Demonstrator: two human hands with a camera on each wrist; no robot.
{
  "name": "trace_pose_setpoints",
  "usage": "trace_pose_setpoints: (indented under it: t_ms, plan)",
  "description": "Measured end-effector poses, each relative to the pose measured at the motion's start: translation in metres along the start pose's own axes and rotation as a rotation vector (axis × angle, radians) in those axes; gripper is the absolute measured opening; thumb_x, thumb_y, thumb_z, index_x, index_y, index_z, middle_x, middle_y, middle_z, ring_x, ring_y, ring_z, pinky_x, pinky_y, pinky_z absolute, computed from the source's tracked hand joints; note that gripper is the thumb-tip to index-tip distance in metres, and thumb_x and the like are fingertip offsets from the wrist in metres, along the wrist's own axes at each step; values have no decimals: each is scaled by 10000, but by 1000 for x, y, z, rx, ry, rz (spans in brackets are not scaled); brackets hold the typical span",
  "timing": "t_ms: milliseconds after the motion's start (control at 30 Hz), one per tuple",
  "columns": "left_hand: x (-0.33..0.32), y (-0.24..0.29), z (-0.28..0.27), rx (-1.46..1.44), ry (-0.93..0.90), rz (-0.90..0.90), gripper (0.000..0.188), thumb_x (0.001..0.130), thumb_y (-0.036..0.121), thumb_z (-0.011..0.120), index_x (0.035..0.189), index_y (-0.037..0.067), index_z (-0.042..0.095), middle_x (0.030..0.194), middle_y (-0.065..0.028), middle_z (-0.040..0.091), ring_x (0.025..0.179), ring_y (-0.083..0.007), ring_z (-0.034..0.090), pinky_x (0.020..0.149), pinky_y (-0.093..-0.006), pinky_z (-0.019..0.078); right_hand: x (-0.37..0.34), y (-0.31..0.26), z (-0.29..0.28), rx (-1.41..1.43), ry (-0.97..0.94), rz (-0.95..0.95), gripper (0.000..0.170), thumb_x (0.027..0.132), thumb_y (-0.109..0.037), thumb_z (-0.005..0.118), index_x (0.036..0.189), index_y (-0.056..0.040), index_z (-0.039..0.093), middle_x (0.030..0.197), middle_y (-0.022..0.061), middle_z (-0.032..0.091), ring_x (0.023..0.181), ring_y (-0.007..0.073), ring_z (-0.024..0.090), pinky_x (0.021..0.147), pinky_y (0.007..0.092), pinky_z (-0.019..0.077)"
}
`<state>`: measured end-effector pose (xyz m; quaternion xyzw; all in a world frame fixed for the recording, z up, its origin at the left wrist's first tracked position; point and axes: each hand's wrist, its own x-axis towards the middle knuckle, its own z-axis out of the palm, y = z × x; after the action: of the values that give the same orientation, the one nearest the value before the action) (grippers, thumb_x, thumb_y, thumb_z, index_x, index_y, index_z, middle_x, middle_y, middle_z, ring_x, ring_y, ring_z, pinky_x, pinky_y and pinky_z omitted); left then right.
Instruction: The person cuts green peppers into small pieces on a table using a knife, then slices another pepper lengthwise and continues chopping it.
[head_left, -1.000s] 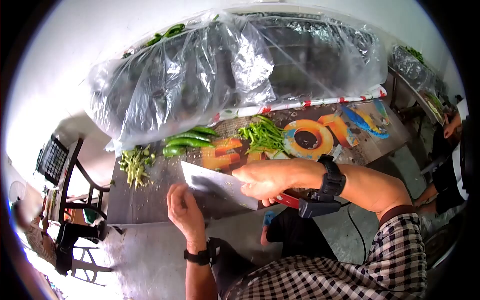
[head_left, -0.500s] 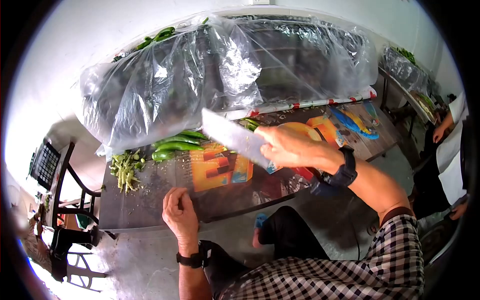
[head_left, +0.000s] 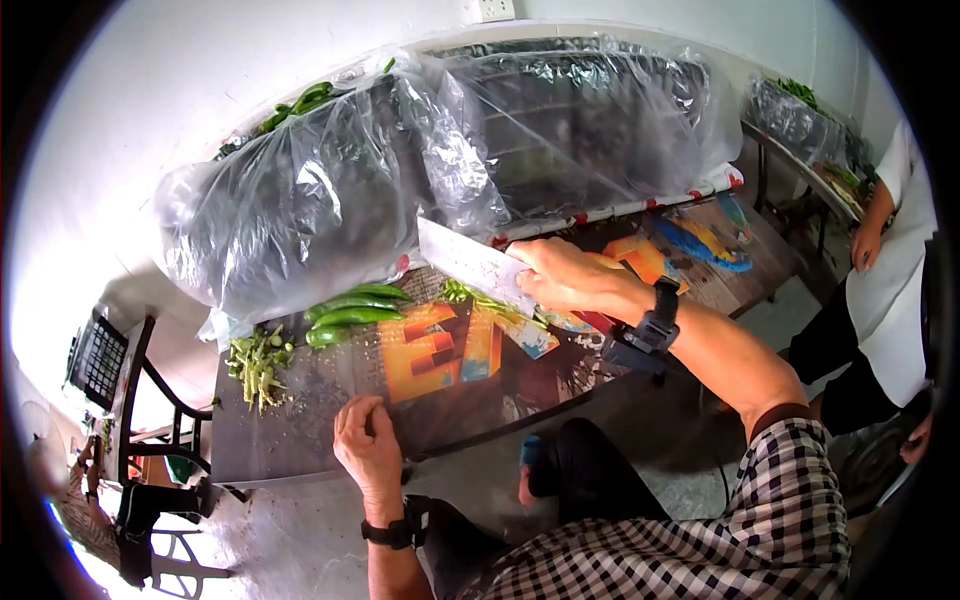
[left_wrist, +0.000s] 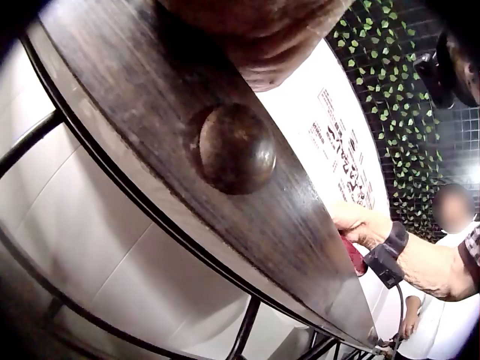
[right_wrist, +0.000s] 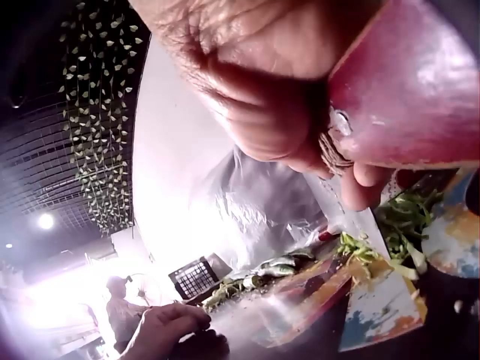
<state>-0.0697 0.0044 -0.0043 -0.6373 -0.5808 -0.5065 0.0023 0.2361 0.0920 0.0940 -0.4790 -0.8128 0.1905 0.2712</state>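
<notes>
My right hand (head_left: 565, 277) grips the red handle of a cleaver (head_left: 478, 262), its broad blade pointing left over the table (head_left: 300, 440). In the right wrist view the fingers wrap the red handle (right_wrist: 412, 90), and the blade (right_wrist: 360, 221) stands beside cut green pieces (right_wrist: 409, 225). Thin green peppers (head_left: 460, 292) show partly behind the blade. My left hand (head_left: 368, 440) rests at the table's front edge with loosely curled fingers, holding nothing. Whole long green peppers (head_left: 355, 312) lie left of the blade, and a pile of pale green stem ends (head_left: 258, 370) is farther left.
Clear plastic sheeting (head_left: 300, 220) covers a long bulky thing along the back of the table. A person in white (head_left: 890, 290) stands at the right; another person (head_left: 90, 510) sits at the far left. A black crate (head_left: 98, 362) is on a side table.
The right hand has lifted the cleaver from near the left hand and carried it back and right to the thin peppers. The left hand stays at the table edge while the view has shifted.
</notes>
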Motion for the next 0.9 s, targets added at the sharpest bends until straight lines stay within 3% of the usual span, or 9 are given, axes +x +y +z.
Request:
trace_pose_setpoints:
  t_ms: [33,67,100,233,300,400,500,633,900]
  plan:
    - [1,2,0,10,-1,3,77,822,-3,622,874,26,671,946,-107,690,914,-305,643,824,-380,506,-5,-9,-5,43,4,65,230,851,-111,516,1013,31,598,786,240,641,662,359,657,604,434,493]
    - [1,2,0,19,-2,8,79,821,-4,623,875,27,672,948,-106,690,914,-304,643,825,-380,505,-8,4,5,-88,99,-51,249,856,-116,523,1041,29,602,798,262,642,720,414,652,623,461,490]
    - [1,2,1,20,-5,3,81,820,-4,623,876,28,673,950,-106,691,914,-303,643,825,-380,505,-17,-10,3,-40,38,28,242,863,-111,531,1054,20,599,772,275,627,728,427,646,621,476,487]
    - [1,1,2,26,-14,0,89,818,-6,622,880,29,675,957,-106,692,915,-301,644,823,-379,505,-49,-35,20,-32,-112,-84,183,874,-126,568,1020,-14,557,679,225,612,649,422,628,567,506,473]
    - [2,2,3,26,-24,-1,93,816,-8,620,880,29,675,960,-107,692,915,-300,643,821,-379,505,-59,-50,27,-222,-87,-208,140,851,-79,593,972,-37,536,629,201,596,602,385,635,531,487,483]
    - [2,6,2,11,-40,-31,100,809,-6,615,881,31,674,963,-108,691,919,-303,639,825,-385,501,-69,-60,32,-531,16,-375,254,796,-80,627,1025,-14,541,798,158,629,669,307,674,561,398,534]
    - [2,2,2,27,-60,-32,97,810,5,615,880,35,675,962,-106,691,926,-308,635,835,-389,497,-72,-53,52,-669,112,-351,285,788,-101,640,1047,-26,546,857,137,610,708,276,667,581,366,536]
    - [2,1,3,75,-38,55,92,815,18,601,882,25,664,898,-116,684,848,-300,650,798,-376,508,-79,-39,67,-578,157,-329,294,799,-126,660,1053,-34,546,838,113,591,699,273,656,605,364,539]
    - [4,3,2,102,-100,48,70,819,37,621,862,47,675,913,-90,689,906,-287,627,837,-377,485,-85,-20,80,-394,138,-256,418,803,-267,740,1092,-45,535,1040,155,529,883,309,616,690,412,534]
